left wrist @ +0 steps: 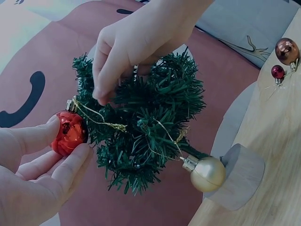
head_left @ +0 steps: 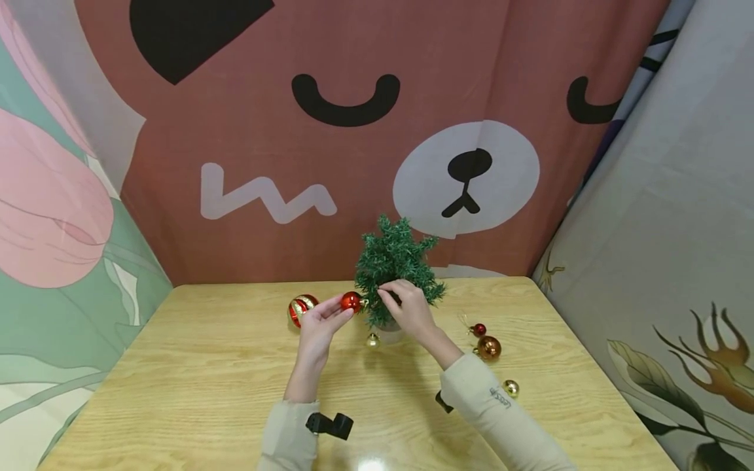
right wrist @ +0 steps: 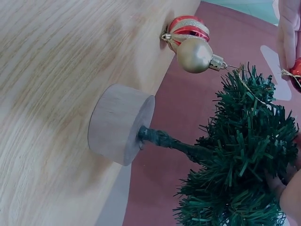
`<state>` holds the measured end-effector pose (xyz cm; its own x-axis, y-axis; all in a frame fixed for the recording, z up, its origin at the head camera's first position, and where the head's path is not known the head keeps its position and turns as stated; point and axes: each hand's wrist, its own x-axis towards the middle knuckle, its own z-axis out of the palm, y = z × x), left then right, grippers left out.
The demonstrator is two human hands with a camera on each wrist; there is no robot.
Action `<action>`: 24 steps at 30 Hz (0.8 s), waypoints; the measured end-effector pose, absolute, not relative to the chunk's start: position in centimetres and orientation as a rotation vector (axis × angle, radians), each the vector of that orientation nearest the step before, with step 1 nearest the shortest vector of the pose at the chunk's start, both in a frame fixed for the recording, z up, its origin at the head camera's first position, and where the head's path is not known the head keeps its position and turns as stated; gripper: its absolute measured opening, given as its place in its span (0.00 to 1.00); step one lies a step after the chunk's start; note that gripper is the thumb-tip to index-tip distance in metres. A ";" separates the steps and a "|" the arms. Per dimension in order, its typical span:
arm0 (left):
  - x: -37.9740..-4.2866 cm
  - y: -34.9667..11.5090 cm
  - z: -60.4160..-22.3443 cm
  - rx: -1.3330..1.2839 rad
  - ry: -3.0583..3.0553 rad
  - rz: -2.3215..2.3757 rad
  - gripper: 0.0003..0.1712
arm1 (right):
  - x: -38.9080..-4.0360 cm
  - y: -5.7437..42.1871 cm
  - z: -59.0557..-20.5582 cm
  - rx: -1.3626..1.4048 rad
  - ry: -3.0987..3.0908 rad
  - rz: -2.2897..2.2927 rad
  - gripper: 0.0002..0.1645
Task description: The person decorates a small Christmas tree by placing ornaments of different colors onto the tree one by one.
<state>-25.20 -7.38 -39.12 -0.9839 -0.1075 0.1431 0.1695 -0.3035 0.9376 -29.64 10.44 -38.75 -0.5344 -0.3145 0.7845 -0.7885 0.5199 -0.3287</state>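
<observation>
My left hand (head_left: 321, 327) pinches a shiny red Christmas ball (head_left: 351, 301) between thumb and fingers at the tree's left side. From its gold cap a gold string loop (left wrist: 101, 117) reaches over the green branches. A small artificial Christmas tree (head_left: 391, 255) stands on a round wooden base (left wrist: 242, 176). With fingers curled among the upper branches, my right hand (head_left: 409, 311) grips the tree; foliage partly hides the fingertips. Low on the tree hangs a matte gold ball (left wrist: 208, 174) by its own string.
Left of the tree lies a larger red ball with gold stripes (head_left: 302, 310). On the table (head_left: 235, 392), to the right, are a small dark red ball (head_left: 479, 330), a copper ball (head_left: 489, 348) and a shiny gold ball (head_left: 511, 388). A printed curtain (head_left: 265, 248) hangs behind.
</observation>
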 end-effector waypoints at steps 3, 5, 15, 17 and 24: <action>-25.3 -7.3 -39.1 -0.080 -1.745 -2.408 0.22 | -29.9 10.5 -38.9 0.953 -2.027 0.956 0.05; -25.4 -7.2 -39.1 -0.082 -1.749 -2.411 0.22 | -30.0 10.6 -39.0 0.990 -1.986 0.983 0.04; -25.8 -7.1 -39.0 -0.071 -1.745 -2.420 0.22 | -29.9 10.5 -38.9 1.070 -1.945 1.076 0.07; -25.8 -7.1 -39.0 -0.073 -1.735 -2.435 0.22 | -29.8 10.5 -39.0 1.072 -1.959 1.057 0.09; -25.5 -7.0 -38.9 -0.140 -1.660 -2.530 0.22 | -29.5 10.1 -38.9 1.065 -2.002 0.986 0.21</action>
